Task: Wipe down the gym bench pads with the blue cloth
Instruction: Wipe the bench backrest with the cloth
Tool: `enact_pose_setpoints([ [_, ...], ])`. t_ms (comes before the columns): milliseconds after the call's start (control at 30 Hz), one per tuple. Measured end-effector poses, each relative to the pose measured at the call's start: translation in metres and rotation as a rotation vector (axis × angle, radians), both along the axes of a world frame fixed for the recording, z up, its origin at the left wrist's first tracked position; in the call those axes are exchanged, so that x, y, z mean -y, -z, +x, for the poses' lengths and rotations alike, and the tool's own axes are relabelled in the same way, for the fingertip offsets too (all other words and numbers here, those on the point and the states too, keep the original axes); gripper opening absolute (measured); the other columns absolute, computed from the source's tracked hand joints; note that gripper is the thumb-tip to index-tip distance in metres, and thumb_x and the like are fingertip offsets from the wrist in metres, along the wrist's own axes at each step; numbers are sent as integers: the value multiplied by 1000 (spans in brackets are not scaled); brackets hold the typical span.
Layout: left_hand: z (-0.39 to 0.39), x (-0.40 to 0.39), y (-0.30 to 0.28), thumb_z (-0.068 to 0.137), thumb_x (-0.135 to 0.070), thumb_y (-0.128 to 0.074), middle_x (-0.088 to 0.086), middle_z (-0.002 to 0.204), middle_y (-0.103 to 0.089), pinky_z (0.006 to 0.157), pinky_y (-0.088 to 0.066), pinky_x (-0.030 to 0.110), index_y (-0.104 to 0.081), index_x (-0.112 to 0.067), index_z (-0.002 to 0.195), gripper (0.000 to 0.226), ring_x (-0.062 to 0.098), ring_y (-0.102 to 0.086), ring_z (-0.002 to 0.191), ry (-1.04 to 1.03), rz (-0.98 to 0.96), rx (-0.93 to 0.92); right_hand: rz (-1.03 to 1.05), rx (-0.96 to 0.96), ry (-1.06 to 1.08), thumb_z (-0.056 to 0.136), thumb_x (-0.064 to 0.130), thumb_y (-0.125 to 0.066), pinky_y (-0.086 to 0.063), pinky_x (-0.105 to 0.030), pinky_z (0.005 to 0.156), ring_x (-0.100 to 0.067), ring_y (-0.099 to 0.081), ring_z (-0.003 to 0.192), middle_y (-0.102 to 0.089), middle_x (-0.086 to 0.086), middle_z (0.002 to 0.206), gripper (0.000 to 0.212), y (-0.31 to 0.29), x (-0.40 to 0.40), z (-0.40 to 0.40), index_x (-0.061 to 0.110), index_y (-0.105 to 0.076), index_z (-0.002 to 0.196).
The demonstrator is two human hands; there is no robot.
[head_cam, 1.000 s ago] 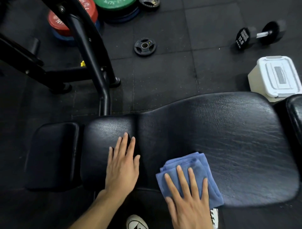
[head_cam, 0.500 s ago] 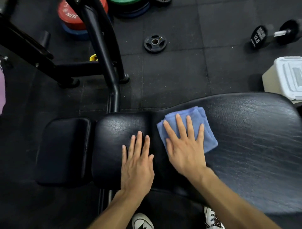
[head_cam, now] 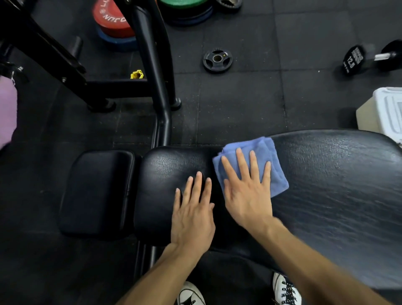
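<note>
The blue cloth [head_cam: 253, 165], folded into a thick pad, lies on the far edge of the long back pad [head_cam: 339, 196], right where that pad narrows toward the middle pad [head_cam: 171, 185]. My right hand [head_cam: 248, 191] lies flat on top of it, fingers [head_cam: 241, 165] spread and straight, palm down over its near half, pressing rather than gripping. The cloth's far corner and right side stick out past my fingertips.

My left hand [head_cam: 192, 217] rests flat on the bare black vinyl of the middle pad, just beside my right, fingers extended and close together, holding nothing. The two hands are nearly touching at the thumbs, though I cannot tell whether they actually meet.

A small end pad [head_cam: 97, 191] sits to the left of the middle pad, apart from both hands. Beyond the bench, a black steel frame [head_cam: 152, 65] stands on the rubber floor [head_cam: 239, 104]. A small black weight plate [head_cam: 217, 59] lies flat on the floor, with red [head_cam: 111, 18] and green [head_cam: 185, 2] plates stacked farther back. A dumbbell [head_cam: 369, 57] lies at the right, and a white lidded box [head_cam: 385, 111] stands near the bench's far right edge. My white sneakers [head_cam: 286, 290] show below the bench.
</note>
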State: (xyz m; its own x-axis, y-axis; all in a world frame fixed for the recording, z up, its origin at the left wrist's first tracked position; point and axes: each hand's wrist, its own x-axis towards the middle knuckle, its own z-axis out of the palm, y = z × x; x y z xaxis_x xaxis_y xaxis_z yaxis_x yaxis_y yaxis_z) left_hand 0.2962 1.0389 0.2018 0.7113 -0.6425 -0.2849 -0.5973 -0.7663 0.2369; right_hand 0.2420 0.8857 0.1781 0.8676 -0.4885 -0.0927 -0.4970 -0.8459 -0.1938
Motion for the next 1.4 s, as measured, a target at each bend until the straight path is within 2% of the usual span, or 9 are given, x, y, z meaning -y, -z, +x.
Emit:
enact_pose_setpoints([
  [100, 5, -2, -2, 104, -23, -40, -2, 172, -3, 127, -15, 49, -19, -24, 162, 61, 17, -2, 159, 0, -13, -19, -8, -11, -19, 98, 36, -40, -11, -70, 123, -36, -8, 160, -19, -9, 172, 60, -1, -38, -32, 29, -36, 158],
  [233, 12, -8, -7, 107, -21, -35, -6, 171, 10, 129, 2, 40, -9, -29, 163, 62, 10, 14, 156, 44, -53, -53, -6, -23, -51, 94, 34, -47, -15, -68, 123, -35, -9, 160, -16, -6, 173, 67, -1, -82, -76, 32, -34, 160],
  [333, 18, -21, -10, 108, -21, -34, -7, 172, 4, 129, -6, 38, -18, -27, 162, 57, 7, 11, 156, 14, -116, -125, -40, -25, -100, 89, 33, -45, -19, -67, 119, -38, -23, 157, -26, -9, 170, 68, -1, -103, -95, 28, -41, 157],
  [433, 31, -44, -12, 107, -25, -41, 1, 172, -11, 128, -18, 43, -32, -21, 159, 53, 15, -5, 159, -109, -141, -60, -64, -21, -126, 88, 34, -44, -21, -68, 117, -39, -27, 155, -34, -9, 167, 65, 1, -109, -99, 25, -50, 152],
  [567, 51, -76, -9, 106, -36, -42, 9, 172, -4, 128, -15, 44, -22, -20, 162, 62, 26, -7, 159, -315, -14, -17, -46, -19, -124, 87, 32, -44, -19, -71, 119, -37, -18, 157, -30, -9, 169, 68, 5, -110, -93, 25, -46, 155],
  [933, 45, -83, 7, 105, -40, -35, 7, 172, -1, 127, -19, 46, -15, -24, 163, 64, 24, -2, 159, -325, -22, 39, 1, -27, -159, 98, 40, -34, -5, -67, 125, -37, -5, 160, -14, -9, 173, 63, 7, -101, 7, 31, -30, 160],
  [1100, 45, -81, 10, 105, -39, -39, 6, 172, -1, 127, -20, 46, -16, -25, 163, 64, 23, -2, 159, -334, -19, 50, -2, 5, -171, 100, 40, -27, 11, -61, 123, -36, 1, 160, -9, -11, 174, 62, 7, -84, 73, 29, -25, 161],
  [1267, 45, -83, 12, 103, -38, -43, 7, 172, -4, 127, -20, 46, -18, -25, 163, 65, 24, -5, 159, -332, -33, 59, 40, 2, -145, 98, 38, -22, 7, -64, 123, -38, -4, 160, -11, -15, 173, 64, 9, -76, 117, 26, -20, 161],
  [1400, 45, -82, 7, 104, -39, -42, 5, 173, -2, 127, -21, 45, -17, -27, 163, 65, 22, -3, 159, -322, -31, 43, 59, 16, -144, 101, 34, -33, 0, -63, 127, -34, 0, 161, -8, -13, 174, 71, 4, -80, 106, 15, -8, 164],
])
